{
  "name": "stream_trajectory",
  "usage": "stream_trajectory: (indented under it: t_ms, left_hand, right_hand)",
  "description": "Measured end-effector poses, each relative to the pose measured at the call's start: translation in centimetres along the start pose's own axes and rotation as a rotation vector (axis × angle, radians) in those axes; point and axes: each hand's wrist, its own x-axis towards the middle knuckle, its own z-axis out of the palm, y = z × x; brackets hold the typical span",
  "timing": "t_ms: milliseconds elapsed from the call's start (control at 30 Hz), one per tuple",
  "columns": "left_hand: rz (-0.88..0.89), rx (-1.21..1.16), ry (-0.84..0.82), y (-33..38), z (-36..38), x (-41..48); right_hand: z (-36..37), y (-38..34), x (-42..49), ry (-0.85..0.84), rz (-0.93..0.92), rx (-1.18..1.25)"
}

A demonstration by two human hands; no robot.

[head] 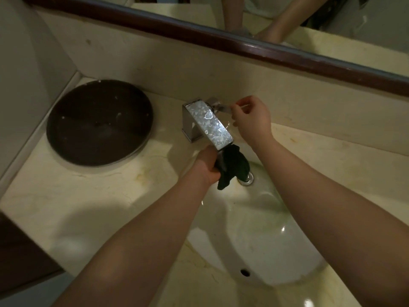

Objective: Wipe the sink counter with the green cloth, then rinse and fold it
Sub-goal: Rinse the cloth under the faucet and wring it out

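Note:
My left hand [205, 167] grips the bunched dark green cloth [234, 167] under the spout of the chrome faucet [208, 122], above the drain [246, 179] of the white sink [265, 229]. The cloth hangs in a wad with a tail pointing down. My right hand [250, 117] pinches the faucet's thin metal lever [221, 107] behind the spout. The flat top of the spout is speckled with water drops. Cream marble counter [99, 196] surrounds the basin.
A round dark brown lid or tray [99, 122] lies on the counter at the back left corner. A dark wooden mirror frame [221, 38] runs along the back wall above the splashback. An overflow hole [245, 272] sits at the sink's near wall.

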Motion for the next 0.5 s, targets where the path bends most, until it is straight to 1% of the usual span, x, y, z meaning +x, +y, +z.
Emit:
stream_trajectory:
  t_ms: [67,133,167,233,267,333,367,400,433,467,500]
  left_hand:
    - [0.028,-0.01,0.009,0.1,-0.2,0.0]
    - [0.055,-0.01,-0.003,0.3,-0.4,0.0]
    - [0.072,0.007,-0.006,0.2,-0.6,0.1]
    - [0.144,0.011,0.046,0.2,-1.0,0.0]
    - [0.203,-0.03,0.067,0.2,-1.1,0.1]
    - [0.325,-0.054,0.129,0.2,-1.5,0.4]
    - [0.388,-0.057,0.154,0.1,-1.4,0.4]
    - [0.413,-0.042,0.191,0.1,-1.2,0.2]
    - [0.447,0.013,0.206,0.0,-1.2,0.3]
    - [0.466,0.087,0.252,-0.1,-1.0,0.4]
    - [0.502,0.159,0.284,-0.2,-1.1,0.8]
  right_hand:
    - [0.2,0.7,-1.2,0.008,0.093,0.139]
    - [0.7,2.4,-2.4,-0.021,0.267,0.203]
    - [1.1,3.3,-3.1,-0.081,0.38,0.218]
    - [2.6,5.7,-4.7,-0.231,0.623,0.326]
    - [3.5,6.5,-5.5,-0.299,0.731,0.422]
    - [5.2,7.6,-6.8,-0.421,0.849,0.673]
    - [5.8,7.8,-7.2,-0.446,0.856,0.779]
    - [6.3,7.5,-7.5,-0.439,0.844,0.859]
    - [6.5,7.2,-7.6,-0.413,0.803,0.81]
    - [6.6,7.0,-7.7,-0.378,0.727,0.676]
    - [6.7,6.8,-7.8,-0.297,0.636,0.489]
